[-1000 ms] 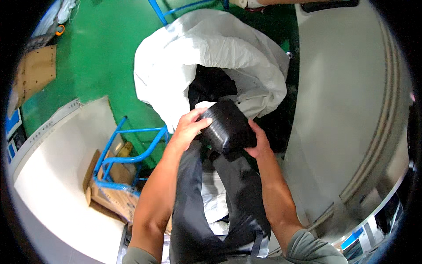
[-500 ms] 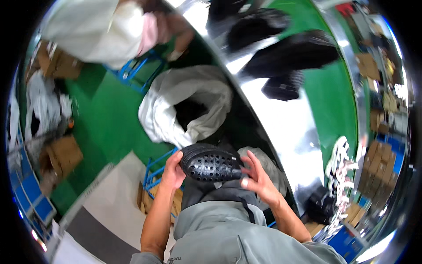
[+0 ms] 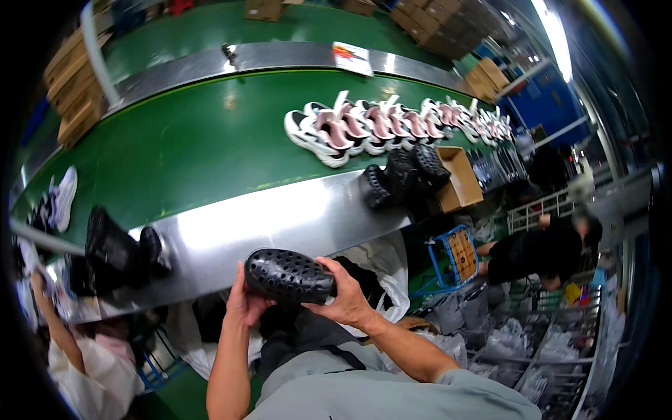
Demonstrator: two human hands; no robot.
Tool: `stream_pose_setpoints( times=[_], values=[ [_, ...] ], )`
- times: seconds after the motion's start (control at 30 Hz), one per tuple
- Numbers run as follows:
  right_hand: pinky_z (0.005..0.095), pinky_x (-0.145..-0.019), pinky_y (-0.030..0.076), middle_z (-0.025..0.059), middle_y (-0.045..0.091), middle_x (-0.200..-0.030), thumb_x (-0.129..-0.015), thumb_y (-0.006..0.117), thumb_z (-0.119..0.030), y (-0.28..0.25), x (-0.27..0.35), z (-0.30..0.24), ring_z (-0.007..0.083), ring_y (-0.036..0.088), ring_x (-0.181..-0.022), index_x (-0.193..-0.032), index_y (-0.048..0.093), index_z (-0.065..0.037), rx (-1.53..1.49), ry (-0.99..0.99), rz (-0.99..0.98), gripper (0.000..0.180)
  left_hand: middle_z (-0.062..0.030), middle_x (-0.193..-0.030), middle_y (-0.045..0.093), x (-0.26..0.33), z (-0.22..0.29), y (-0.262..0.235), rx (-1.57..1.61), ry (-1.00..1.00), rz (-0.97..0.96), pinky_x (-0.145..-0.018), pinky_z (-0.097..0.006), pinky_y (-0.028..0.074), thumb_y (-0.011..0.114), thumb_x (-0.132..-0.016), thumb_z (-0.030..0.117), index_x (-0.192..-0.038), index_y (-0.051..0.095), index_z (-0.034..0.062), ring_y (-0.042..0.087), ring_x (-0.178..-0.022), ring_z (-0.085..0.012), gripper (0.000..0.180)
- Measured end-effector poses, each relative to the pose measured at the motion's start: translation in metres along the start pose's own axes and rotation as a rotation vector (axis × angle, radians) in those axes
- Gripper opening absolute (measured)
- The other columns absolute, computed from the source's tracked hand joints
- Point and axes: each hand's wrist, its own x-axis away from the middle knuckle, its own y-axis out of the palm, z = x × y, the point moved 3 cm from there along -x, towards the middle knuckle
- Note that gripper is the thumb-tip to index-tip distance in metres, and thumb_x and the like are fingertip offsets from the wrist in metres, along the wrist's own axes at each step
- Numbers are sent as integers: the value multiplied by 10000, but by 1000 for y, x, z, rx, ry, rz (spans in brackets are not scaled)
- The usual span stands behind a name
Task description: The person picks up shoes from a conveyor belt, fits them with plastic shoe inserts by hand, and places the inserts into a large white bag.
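Between my two hands is a black clog (image 3: 288, 275) with round holes over its upper, held at the near edge of the steel ledge. My left hand (image 3: 245, 302) grips its left end. Around the right end close the fingers and thumb of my right hand (image 3: 344, 294). Ahead and to the right, several black perforated clogs (image 3: 402, 175) stand on the metal ledge (image 3: 252, 210) beside an open cardboard box (image 3: 459, 178). More black footwear (image 3: 112, 248) is stacked at the left end of the ledge.
Beyond the ledge runs a green conveyor belt (image 3: 203, 140), carrying a row of white and pink sneakers (image 3: 371, 126). White sacks (image 3: 392, 269) hang below the ledge. At lower left is a co-worker in white (image 3: 94, 374); another person (image 3: 542, 248) is near racks at right.
My view has swung right to face the belt. The clog has come with my hands to the ledge's edge. My right hand, spread beside it before, now grips its right end.
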Motion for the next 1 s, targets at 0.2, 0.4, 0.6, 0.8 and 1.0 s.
stream_pose_setpoints(
  times=[0.2,0.4,0.6,0.8,1.0],
  values=[
    [361,-941,532,171,607,-1234,-655,922,-144,-56,4,19,290,646,-1084,-1403,448,-8,52,49,361,896,-67,-1247,654,-89,-7,43,-98,-137,-97,-814,-523,496,527,-931,675,-1262,609,216,604,-1117,-281,571],
    [326,-986,501,137,596,-1247,-684,916,-81,-102,-13,53,191,607,-1131,-1428,398,0,-315,122,549,911,-44,-1209,656,-139,-5,111,-176,-190,-91,-676,-416,503,583,-917,641,-1274,581,206,638,-1007,-240,562],
    [353,-995,511,122,577,-1284,-698,868,29,-196,-25,56,206,615,-1131,-1389,420,6,-463,197,685,824,-116,-1261,642,-174,3,134,-264,-282,-119,-903,-594,500,556,-937,619,-1317,570,152,616,-1146,-320,602],
    [335,-1008,476,125,604,-1265,-797,776,-11,-276,-51,58,212,610,-1133,-1317,490,50,-181,28,945,597,-106,-1202,659,-203,0,158,-362,-370,-212,-808,-536,520,560,-938,613,-1300,582,158,638,-1071,-316,582],
    [360,-959,492,169,613,-1198,-755,859,-102,-316,-81,144,244,621,-1085,-1287,472,50,125,198,1036,675,5,-867,666,-185,-2,139,-318,-385,14,-522,-328,409,575,-925,631,-979,599,201,615,-726,-179,433]
  ],
)
